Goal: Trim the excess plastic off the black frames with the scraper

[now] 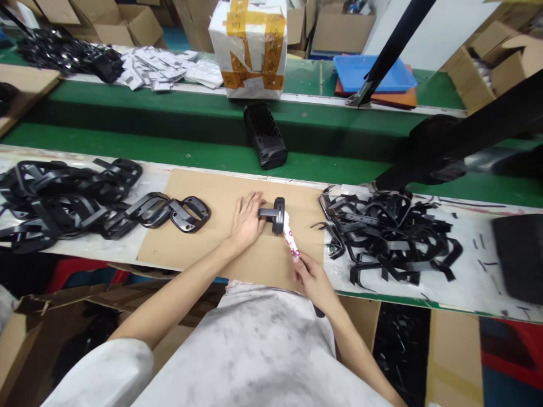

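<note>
My left hand (248,221) rests on the cardboard sheet, fingers stretched forward, holding a black plastic part (278,216) by its bar. One end of the part is hidden under the hand; its wider end stands out to the right. My right hand (313,281) is closed around what looks like a knife (291,240) with a white, pink-patterned blade. The blade's tip touches or almost touches the right side of the part. A dark end, apparently of the handle, shows below my right wrist.
Left of the cardboard sheet (190,181) lie two oval black frames (190,215) and a heap of similar frames (63,198). At right is a pile of bent black strips (390,237). Beyond stand a black perforated block (265,135), a taped white box (250,51) and a blue tray (373,73).
</note>
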A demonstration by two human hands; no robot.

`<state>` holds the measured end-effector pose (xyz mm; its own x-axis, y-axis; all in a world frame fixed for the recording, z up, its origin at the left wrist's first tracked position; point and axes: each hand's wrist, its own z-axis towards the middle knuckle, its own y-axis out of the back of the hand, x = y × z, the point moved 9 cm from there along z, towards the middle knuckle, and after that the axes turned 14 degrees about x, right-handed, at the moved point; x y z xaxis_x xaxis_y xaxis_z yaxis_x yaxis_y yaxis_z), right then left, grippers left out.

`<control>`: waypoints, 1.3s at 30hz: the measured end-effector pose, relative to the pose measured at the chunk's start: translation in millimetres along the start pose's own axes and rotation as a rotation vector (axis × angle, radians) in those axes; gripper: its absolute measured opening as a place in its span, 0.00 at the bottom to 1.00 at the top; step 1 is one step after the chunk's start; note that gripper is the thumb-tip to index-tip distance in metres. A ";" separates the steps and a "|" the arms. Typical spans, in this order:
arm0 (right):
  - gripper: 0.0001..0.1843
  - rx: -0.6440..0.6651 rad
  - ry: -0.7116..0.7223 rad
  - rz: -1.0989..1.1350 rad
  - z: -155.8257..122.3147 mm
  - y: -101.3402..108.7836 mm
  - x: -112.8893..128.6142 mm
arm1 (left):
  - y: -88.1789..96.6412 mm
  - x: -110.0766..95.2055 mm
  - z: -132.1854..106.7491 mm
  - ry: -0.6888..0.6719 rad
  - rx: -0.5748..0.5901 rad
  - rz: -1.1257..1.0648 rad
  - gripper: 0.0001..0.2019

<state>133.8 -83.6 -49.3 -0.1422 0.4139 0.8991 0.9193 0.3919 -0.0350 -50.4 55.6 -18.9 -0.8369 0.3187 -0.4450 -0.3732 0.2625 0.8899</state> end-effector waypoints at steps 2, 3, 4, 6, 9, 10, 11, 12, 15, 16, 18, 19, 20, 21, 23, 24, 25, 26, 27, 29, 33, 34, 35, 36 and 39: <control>0.27 -0.018 -0.016 0.024 -0.3 2.1 -1.7 | -0.7 0.4 -0.1 0.004 -0.002 0.005 0.20; 0.28 -0.029 -0.023 0.043 -0.4 2.7 -2.3 | -1.0 0.6 -0.2 0.005 -0.005 0.005 0.20; 0.29 -0.037 -0.030 0.057 -0.4 2.7 -2.4 | -1.2 0.7 -0.2 0.005 -0.008 0.005 0.20; 0.31 -0.037 -0.041 0.070 0.0 1.4 -1.2 | -1.1 0.7 -0.5 0.005 -0.012 0.006 0.21; 0.31 -0.033 -0.040 0.085 -2.5 0.1 4.4 | -0.6 0.5 -0.7 0.008 -0.006 0.004 0.21; 0.31 -0.055 -0.028 0.094 -4.9 1.6 7.3 | -0.6 0.4 -0.7 0.009 0.000 0.002 0.21; 0.31 -0.096 -0.007 0.096 -8.2 4.1 10.7 | -0.5 0.3 -0.6 0.010 0.004 -0.002 0.21; 0.31 -0.152 0.023 0.091 -12.0 7.2 14.2 | -0.1 0.3 -0.6 0.011 0.004 -0.007 0.21; 0.31 -0.347 0.122 0.068 -23.0 14.7 18.5 | 1.0 0.5 -0.6 0.014 -0.001 -0.024 0.22; 0.32 -0.353 0.122 0.055 -22.4 12.4 15.9 | 1.1 0.4 -0.6 0.013 -0.001 -0.027 0.22; 0.32 -0.247 0.051 0.034 -14.1 1.3 6.1 | 1.0 0.0 -0.4 0.011 0.004 -0.029 0.23; 0.32 -0.171 -0.001 0.036 -9.9 -4.9 0.7 | 0.9 0.0 -0.3 0.013 0.006 -0.027 0.23; 0.32 -0.113 -0.044 0.050 -7.5 -9.1 -2.8 | 0.8 0.0 -0.1 0.017 0.009 -0.025 0.23; 0.33 -0.097 -0.063 0.077 -7.3 -9.4 -3.4 | 0.6 0.2 0.0 0.021 0.011 -0.022 0.22; 0.34 -0.181 -0.026 0.120 -11.5 -0.2 4.1 | 0.3 0.6 0.2 0.028 0.014 -0.017 0.22; 0.34 -0.247 0.011 0.119 -14.7 6.0 9.8 | 0.3 0.7 0.3 0.029 0.013 -0.016 0.22; 0.34 -0.292 0.044 0.095 -16.9 10.3 15.3 | 0.6 0.8 0.2 0.029 0.008 -0.016 0.22; 0.34 -0.305 0.063 0.052 -17.2 11.9 19.6 | 0.9 0.8 0.0 0.025 0.004 -0.018 0.23; 0.34 -0.285 0.067 -0.002 -15.5 11.1 22.2 | 1.3 0.8 -0.2 0.021 -0.002 -0.020 0.23; 0.32 -0.180 0.049 -0.114 -9.1 5.4 22.4 | 1.9 0.9 -0.6 0.014 -0.011 -0.030 0.24; 0.28 -0.186 0.060 -0.193 -8.9 11.8 18.5 | 1.9 2.1 -0.5 0.017 -0.024 -0.046 0.25; 0.29 -0.248 0.082 -0.180 -11.8 17.0 18.3 | 1.7 2.4 -0.4 0.019 -0.029 -0.046 0.25; 0.29 -0.301 0.101 -0.163 -14.3 20.8 17.8 | 1.6 2.5 -0.3 0.020 -0.033 -0.044 0.25; 0.30 -0.313 0.105 -0.149 -14.6 21.4 16.5 | 1.6 2.6 -0.2 0.021 -0.037 -0.042 0.25; 0.30 -0.159 0.022 -0.132 -7.0 9.9 10.4 | 1.4 2.7 -0.2 0.021 -0.039 -0.040 0.24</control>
<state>144.0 -81.1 -37.3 -0.2591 0.3489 0.9006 0.9398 0.3061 0.1518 -53.3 56.7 -18.8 -0.8292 0.2892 -0.4783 -0.4215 0.2384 0.8749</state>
